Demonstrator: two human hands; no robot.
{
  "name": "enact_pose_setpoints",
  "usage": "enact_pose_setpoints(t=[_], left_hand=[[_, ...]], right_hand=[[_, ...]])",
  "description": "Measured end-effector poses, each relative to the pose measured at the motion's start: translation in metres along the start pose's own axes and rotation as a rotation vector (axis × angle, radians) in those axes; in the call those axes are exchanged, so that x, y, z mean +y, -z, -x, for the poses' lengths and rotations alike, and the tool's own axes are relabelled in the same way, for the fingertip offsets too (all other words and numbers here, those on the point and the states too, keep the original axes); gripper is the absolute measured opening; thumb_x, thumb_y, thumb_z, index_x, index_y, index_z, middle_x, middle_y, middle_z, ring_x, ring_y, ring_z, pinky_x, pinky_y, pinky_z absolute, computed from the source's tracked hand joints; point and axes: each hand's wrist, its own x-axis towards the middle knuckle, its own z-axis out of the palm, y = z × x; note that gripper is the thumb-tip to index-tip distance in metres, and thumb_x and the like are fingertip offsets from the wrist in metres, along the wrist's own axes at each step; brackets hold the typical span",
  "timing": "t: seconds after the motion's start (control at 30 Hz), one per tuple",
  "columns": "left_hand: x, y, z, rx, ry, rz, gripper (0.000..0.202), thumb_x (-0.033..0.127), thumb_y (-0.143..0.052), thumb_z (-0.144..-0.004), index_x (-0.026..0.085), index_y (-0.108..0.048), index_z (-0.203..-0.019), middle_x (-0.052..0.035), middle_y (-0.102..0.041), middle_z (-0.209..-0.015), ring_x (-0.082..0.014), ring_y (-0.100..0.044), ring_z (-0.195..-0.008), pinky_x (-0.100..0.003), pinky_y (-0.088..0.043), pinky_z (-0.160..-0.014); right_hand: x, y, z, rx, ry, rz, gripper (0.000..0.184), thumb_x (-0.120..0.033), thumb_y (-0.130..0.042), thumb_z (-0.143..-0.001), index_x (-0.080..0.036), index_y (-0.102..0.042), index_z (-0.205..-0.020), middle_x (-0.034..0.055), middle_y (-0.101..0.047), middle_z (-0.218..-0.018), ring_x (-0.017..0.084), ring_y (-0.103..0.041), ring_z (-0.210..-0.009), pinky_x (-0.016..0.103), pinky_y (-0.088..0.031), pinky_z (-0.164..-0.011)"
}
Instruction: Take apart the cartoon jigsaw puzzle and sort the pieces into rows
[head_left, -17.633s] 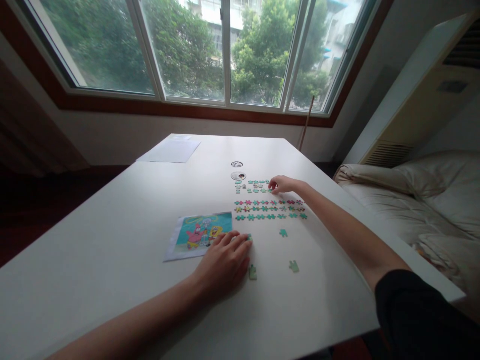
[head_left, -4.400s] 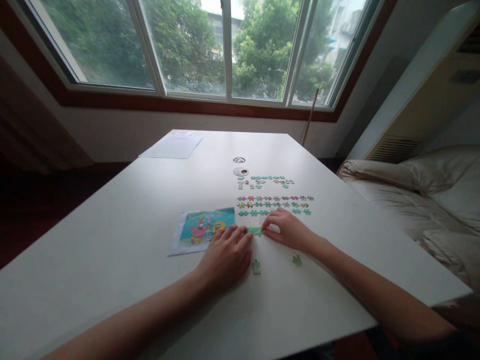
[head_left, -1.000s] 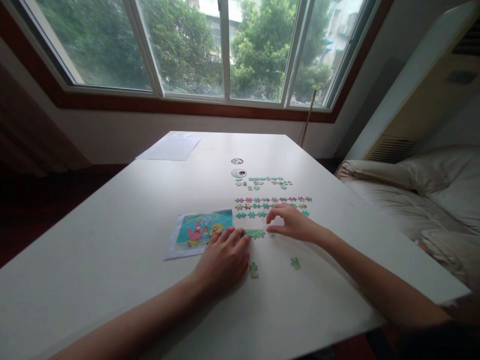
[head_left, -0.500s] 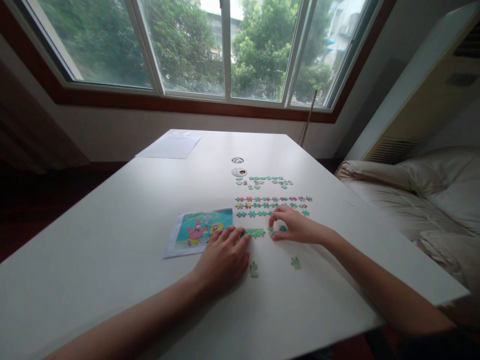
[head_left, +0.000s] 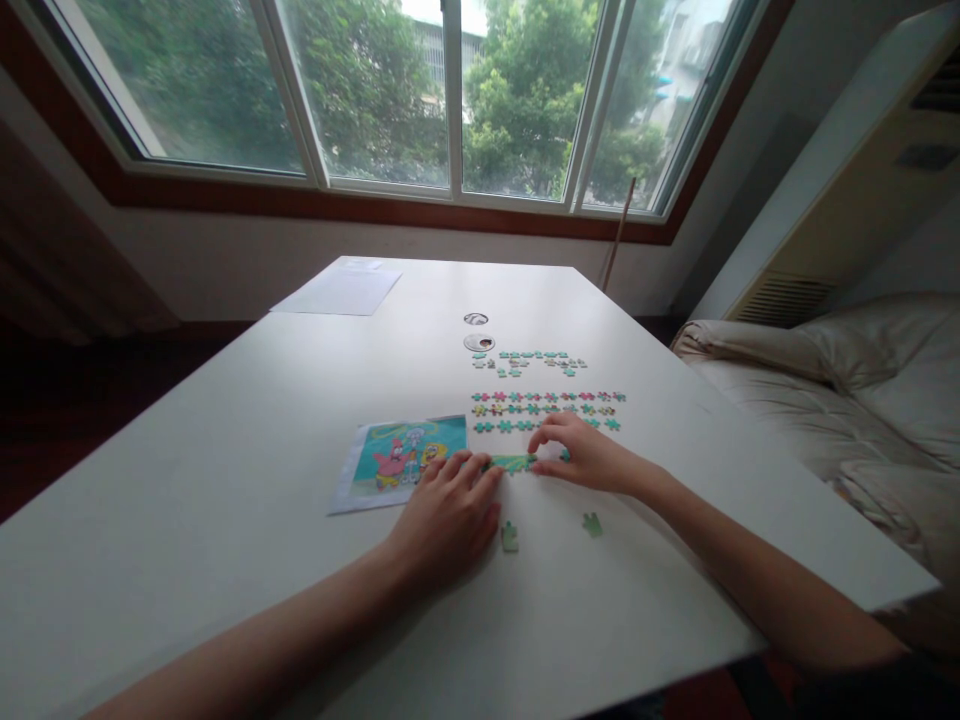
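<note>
My left hand [head_left: 450,512] lies flat on the white table [head_left: 225,480], fingers stretched out, fingertips touching the left end of a short green strip of joined puzzle pieces [head_left: 511,462]. My right hand [head_left: 583,452] is curled, its fingers pinching a small puzzle piece against the right end of that strip. A cartoon reference picture [head_left: 401,460] lies just left of my left hand. Two loose green pieces [head_left: 510,536] [head_left: 592,523] lie nearer to me. Rows of sorted pieces [head_left: 546,410] lie beyond my right hand.
Farther back lie a smaller cluster of pieces [head_left: 529,362], two round discs [head_left: 478,342] and a sheet of paper [head_left: 337,291]. A wide window runs along the far wall. A bed with pale bedding [head_left: 840,390] stands right of the table's edge.
My right hand has moved a small piece leftward along the table and pressed it to the right end of the green strip. My left hand has stayed flat in place.
</note>
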Motion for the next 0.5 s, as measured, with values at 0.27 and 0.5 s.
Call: enact_pose_setpoints(t=[0.27,0.5], left_hand=[[0.0005,-0.0001,-0.0005,-0.006,0.007,0.005,0.028,0.023,-0.042,-0.082,0.02,-0.051,-0.107,-0.008,-0.052,-0.112,-0.0249,-0.042,-0.105,-0.042,-0.033,-0.089],[0.0007,0.0002,0.0,-0.004,0.003,0.006,0.027,0.023,-0.043,-0.081,0.019,-0.052,-0.107,-0.0081,-0.052,-0.112,-0.025,-0.042,-0.105,-0.041,-0.033,-0.09]], right_hand=[[-0.0004,-0.0038,-0.0004,0.014,-0.01,0.054,0.015,-0.031,-0.061,-0.074,-0.02,-0.06,-0.083,0.0042,-0.056,-0.084,0.016,-0.049,-0.082,0.027,-0.038,-0.074],[-0.0032,-0.003,-0.0009,0.011,0.005,0.121,0.013,-0.029,-0.061,-0.073,-0.019,-0.061,-0.081,0.004,-0.058,-0.08,0.016,-0.05,-0.079,0.029,-0.036,-0.075]])
